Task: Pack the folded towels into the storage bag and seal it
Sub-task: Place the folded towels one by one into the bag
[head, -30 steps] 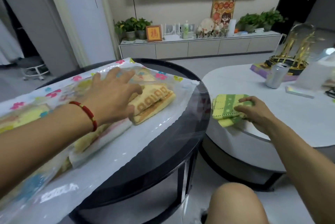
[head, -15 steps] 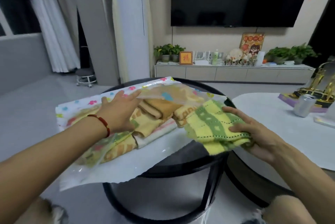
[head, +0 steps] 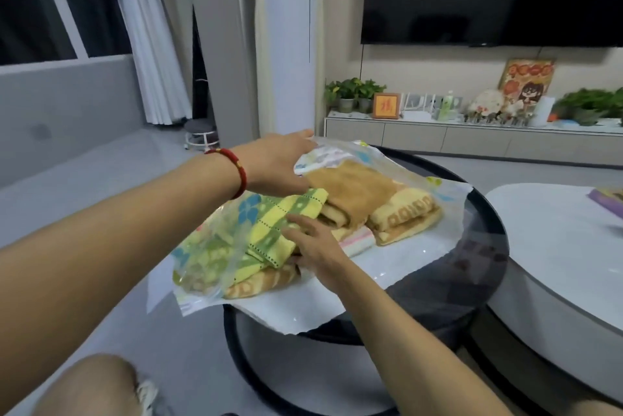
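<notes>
Green-yellow towel (head: 269, 230) half inside open storage bag (head: 387, 257), atop folded towels (head: 377, 203).

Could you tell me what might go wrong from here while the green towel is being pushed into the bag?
1. The storage bag overhangs the black table at its near edge, so pushing may slide it off.
2. The green towel could bunch under the right hand.
3. The orange towel might topple if the left hand lets go of the flap.

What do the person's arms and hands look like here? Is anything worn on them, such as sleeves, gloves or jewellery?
Both forearms are bare: no sleeves show in the frame, and there are no gloves. The left hand has a red cord bracelet around its wrist, with what seems a small bead on it. The right hand and its wrist carry nothing visible: no watch, ring or band can be seen.
</notes>
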`<action>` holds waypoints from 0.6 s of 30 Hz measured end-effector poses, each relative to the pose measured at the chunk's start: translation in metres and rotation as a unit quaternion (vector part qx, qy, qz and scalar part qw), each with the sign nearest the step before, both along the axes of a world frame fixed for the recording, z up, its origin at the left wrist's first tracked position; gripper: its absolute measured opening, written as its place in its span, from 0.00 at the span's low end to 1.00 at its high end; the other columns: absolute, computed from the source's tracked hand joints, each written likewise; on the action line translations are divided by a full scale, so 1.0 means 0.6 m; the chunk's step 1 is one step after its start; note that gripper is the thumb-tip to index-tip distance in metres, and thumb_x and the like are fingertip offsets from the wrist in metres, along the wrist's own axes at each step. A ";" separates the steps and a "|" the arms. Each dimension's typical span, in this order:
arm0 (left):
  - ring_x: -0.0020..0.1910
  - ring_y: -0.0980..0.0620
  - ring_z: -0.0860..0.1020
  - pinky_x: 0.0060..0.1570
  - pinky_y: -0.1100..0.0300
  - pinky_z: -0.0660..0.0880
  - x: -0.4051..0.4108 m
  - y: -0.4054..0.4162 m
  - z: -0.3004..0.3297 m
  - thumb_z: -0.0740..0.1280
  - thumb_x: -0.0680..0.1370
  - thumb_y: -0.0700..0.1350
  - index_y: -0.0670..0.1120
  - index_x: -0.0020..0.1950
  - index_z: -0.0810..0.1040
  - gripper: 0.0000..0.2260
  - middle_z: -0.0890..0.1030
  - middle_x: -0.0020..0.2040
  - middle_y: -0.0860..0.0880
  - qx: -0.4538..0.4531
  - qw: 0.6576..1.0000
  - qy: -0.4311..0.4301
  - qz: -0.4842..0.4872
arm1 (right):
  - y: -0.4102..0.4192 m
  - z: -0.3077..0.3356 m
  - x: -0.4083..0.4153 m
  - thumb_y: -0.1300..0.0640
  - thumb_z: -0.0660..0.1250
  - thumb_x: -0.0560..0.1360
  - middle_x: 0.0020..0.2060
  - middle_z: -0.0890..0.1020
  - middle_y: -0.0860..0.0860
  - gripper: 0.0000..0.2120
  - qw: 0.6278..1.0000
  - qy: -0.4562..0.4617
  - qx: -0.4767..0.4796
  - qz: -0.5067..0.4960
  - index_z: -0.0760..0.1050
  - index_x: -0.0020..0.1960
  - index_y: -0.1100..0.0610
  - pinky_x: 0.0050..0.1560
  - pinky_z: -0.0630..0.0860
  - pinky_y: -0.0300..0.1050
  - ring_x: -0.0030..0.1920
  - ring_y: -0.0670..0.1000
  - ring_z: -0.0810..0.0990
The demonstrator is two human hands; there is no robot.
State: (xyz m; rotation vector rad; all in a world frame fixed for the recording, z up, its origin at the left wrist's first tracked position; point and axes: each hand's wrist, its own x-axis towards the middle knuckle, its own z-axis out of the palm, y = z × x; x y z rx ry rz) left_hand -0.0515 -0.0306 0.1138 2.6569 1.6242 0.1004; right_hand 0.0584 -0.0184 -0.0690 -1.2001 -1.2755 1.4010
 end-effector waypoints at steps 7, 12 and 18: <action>0.71 0.45 0.67 0.64 0.40 0.70 0.005 -0.025 -0.128 0.66 0.71 0.46 0.56 0.71 0.68 0.27 0.66 0.75 0.53 0.025 0.995 -0.096 -0.030 | -0.036 -0.069 0.167 0.51 0.65 0.78 0.56 0.81 0.45 0.15 0.884 -0.395 0.196 -0.154 0.81 0.63 0.50 0.54 0.74 0.46 0.59 0.49 0.79; 0.79 0.40 0.51 0.68 0.26 0.57 0.032 -0.029 -0.214 0.68 0.73 0.51 0.60 0.73 0.62 0.29 0.46 0.79 0.64 -0.001 0.992 -0.129 0.003 | -0.061 -0.102 0.266 0.47 0.51 0.85 0.66 0.74 0.54 0.21 0.717 -0.686 0.111 -0.052 0.68 0.73 0.53 0.67 0.65 0.55 0.68 0.57 0.70; 0.77 0.45 0.60 0.72 0.40 0.62 0.010 -0.010 -0.209 0.67 0.70 0.53 0.57 0.79 0.52 0.40 0.55 0.80 0.55 0.045 0.981 -0.191 -0.006 | -0.138 -0.098 0.154 0.46 0.52 0.81 0.44 0.80 0.58 0.19 0.661 -0.728 0.147 -0.107 0.75 0.49 0.57 0.44 0.71 0.52 0.46 0.58 0.78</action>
